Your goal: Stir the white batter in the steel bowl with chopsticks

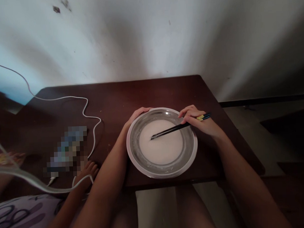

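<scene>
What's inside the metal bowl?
Pale, opaque liquid, with the black chopsticks reaching in over it. The bowl's bottom is covered by the liquid, so can't be seen.

I see both arms reaching forward from the lower edge of my view, bare along the visible length. The left forearm [109, 175] slants up and inward; past the left wrist [126, 130], the left hand [139, 113] turns toward the right, its back partly visible and most of its fingers hidden from me. The right forearm [241, 170] angles in from the lower right to the right wrist [219, 135]. There my right hand [200, 125] points leftward, fingers bent and gathered close to the thumb in a pinching grip.
</scene>
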The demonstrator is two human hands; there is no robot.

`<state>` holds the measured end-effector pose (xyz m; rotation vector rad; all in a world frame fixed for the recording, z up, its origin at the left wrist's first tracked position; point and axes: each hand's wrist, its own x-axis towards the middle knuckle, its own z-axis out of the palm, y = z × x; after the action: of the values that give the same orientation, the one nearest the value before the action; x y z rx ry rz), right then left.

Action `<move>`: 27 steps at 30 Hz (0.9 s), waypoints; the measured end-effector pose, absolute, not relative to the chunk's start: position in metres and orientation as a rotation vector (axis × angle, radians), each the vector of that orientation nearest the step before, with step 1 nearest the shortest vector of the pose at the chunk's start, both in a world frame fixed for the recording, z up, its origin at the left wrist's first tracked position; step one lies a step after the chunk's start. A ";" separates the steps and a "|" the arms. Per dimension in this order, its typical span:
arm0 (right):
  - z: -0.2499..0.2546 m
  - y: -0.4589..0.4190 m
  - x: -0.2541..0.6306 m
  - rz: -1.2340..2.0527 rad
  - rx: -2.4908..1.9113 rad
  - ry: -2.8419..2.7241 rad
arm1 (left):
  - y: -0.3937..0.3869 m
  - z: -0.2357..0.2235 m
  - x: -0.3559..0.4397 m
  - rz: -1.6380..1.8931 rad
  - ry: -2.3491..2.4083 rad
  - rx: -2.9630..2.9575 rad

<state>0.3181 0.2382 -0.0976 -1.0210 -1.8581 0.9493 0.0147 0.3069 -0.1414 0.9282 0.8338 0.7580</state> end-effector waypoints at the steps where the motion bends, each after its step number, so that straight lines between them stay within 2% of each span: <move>1: -0.098 0.238 0.319 0.917 -1.039 -1.831 | 0.307 -0.141 0.015 0.753 0.832 0.924; 8: -0.096 0.237 0.320 0.972 -1.000 -1.838 | 0.306 -0.138 0.016 0.755 0.845 0.906; 14: -0.097 0.238 0.322 0.887 -1.012 -1.783 | 0.305 -0.137 0.016 0.751 0.854 0.907; 27: -0.097 0.237 0.321 0.988 -0.993 -1.835 | 0.307 -0.139 0.016 0.747 0.852 0.936</move>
<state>0.3210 0.2368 -0.0969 -0.9933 -1.8349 0.9884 0.0158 0.3066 -0.1389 0.9356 0.8516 0.7468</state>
